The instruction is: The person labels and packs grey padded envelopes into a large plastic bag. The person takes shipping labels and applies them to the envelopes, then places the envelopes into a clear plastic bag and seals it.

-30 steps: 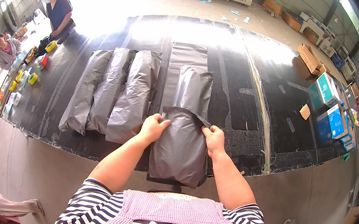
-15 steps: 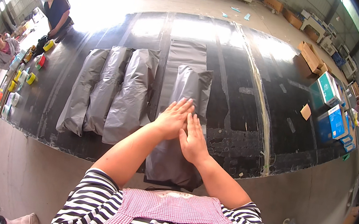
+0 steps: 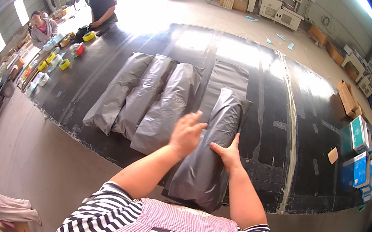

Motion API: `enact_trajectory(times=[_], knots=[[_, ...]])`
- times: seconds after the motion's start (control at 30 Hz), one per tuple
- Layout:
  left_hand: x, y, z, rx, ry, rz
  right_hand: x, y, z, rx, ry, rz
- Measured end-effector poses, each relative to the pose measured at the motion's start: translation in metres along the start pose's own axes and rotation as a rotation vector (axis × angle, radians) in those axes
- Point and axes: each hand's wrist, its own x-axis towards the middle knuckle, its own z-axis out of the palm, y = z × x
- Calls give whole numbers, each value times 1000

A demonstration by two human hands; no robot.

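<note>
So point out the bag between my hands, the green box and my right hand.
Bag [image 3: 205,164]: head view, middle of its upper surface.
Green box [image 3: 359,131]: head view, its green face.
Right hand [image 3: 229,154]: head view, middle of the hand.

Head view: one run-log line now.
gray bag: on table; left hand: at its left edge; right hand: thumb on it; three gray bags: further left

Far floor [image 3: 183,13] being washed out by daylight from upper left, black tabletop [image 3: 264,126] streaked with glare, left hand [image 3: 186,136] slightly motion-blurred, edges bent, corners swallowed in black
</note>
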Motion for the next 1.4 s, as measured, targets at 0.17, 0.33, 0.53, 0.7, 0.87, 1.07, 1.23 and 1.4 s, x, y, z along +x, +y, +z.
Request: enact_trajectory(times=[0.17, 0.33, 0.53, 0.7, 0.87, 1.07, 1.23, 1.4], knots=[[-11, -38, -75, 398, -525, -449, 33, -20, 31, 182, -83, -74], [-21, -78, -67, 469, -522, -497, 67, -74, 100, -9, 9, -130], [-24, -81, -91, 415, -536, -517, 42, 19, 38, -343, 229, -531], [-24, -82, -86, 384, -530, -529, -46, 60, -46, 63, 161, 125], [-20, -79, -82, 399, -518, -532, -61, 34, -44, 328, 38, 443], [-22, -84, -81, 381, -501, -549, -37, 24, -36, 80, -326, 382], [-23, -90, -82, 370, -478, -514, -46, 70, -54, 330, -679, 490], [-23, -88, -81, 373, -495, -524, -12, 32, -95, 1084, -775, 47]])
